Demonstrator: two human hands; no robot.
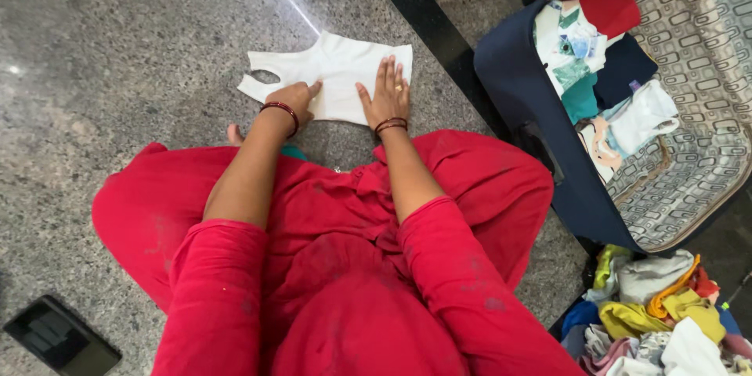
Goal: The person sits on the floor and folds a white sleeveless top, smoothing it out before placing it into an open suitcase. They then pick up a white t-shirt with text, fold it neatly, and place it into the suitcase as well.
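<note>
A small white sleeveless garment point(337, 63) lies flat on the grey stone floor in front of me. My left hand point(294, 99) rests on its near edge with one finger pointing along the cloth. My right hand point(386, 94) lies flat on the garment's right part, fingers spread. Both wrists wear dark red bangles. I sit on the floor in red clothes, and my knees frame the garment.
An open navy suitcase point(509, 70) with a patterned lining stands to the right, holding several folded clothes point(603, 70). A heap of loose colourful clothes point(658, 313) sits at the bottom right. A black phone point(61, 337) lies on the floor at the bottom left.
</note>
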